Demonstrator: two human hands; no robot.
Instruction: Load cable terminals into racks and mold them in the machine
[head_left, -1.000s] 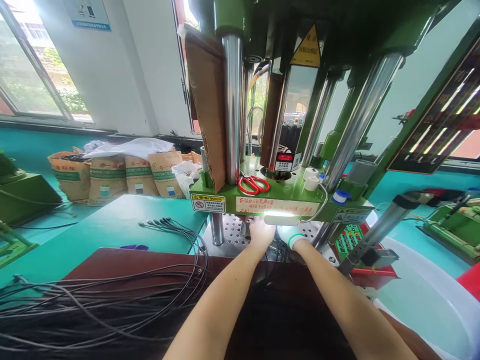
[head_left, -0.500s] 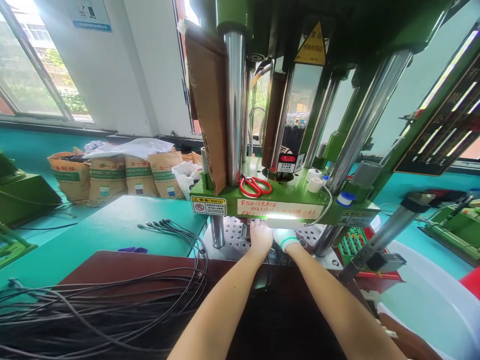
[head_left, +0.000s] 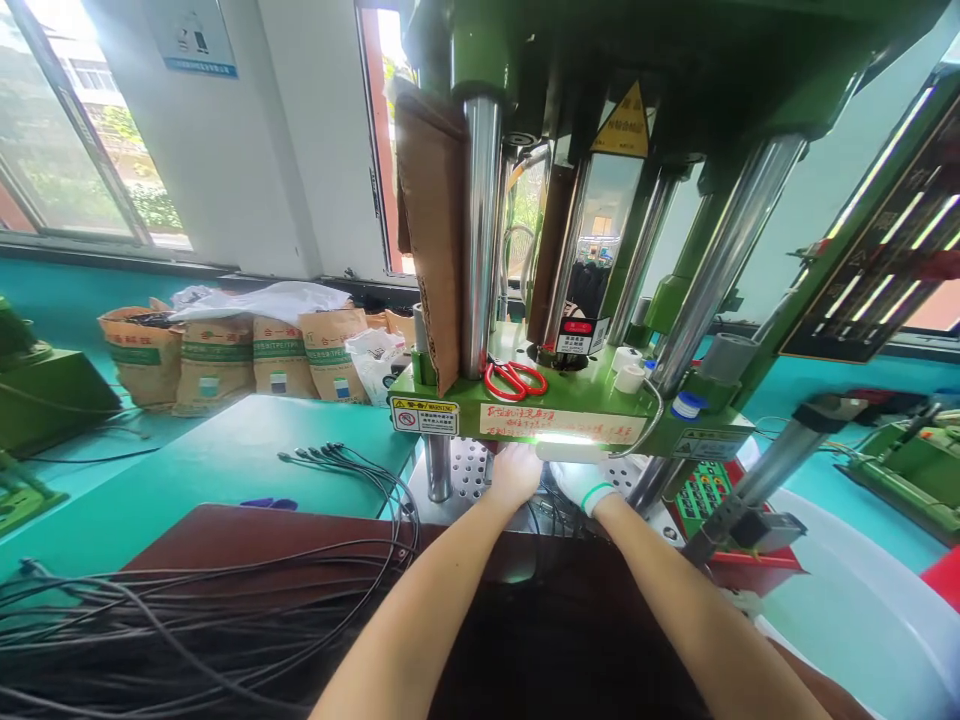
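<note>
Both my hands reach under the green platen (head_left: 570, 415) of a vertical press, over its perforated metal bed (head_left: 469, 472). My bare left hand (head_left: 516, 474) lies knuckles up with its fingers hidden beneath the lit edge. My right hand (head_left: 581, 483) wears a white glove with a green cuff, and its fingers are hidden too. Thin black cables (head_left: 551, 520) run from between my wrists towards the mould area. What either hand touches there I cannot make out.
A big bundle of black cables (head_left: 195, 610) lies on the brown board at left, with plug ends (head_left: 311, 455) on the teal table. Red scissors (head_left: 514, 380) and tape rolls sit on the platen. Chrome columns (head_left: 480, 230) flank the opening. Sacks (head_left: 217, 360) line the wall; a white tub (head_left: 847, 610) stands at right.
The view shifted slightly right and down. Both hands stayed under the platen, the gloved right hand drawn a little nearer to me.
</note>
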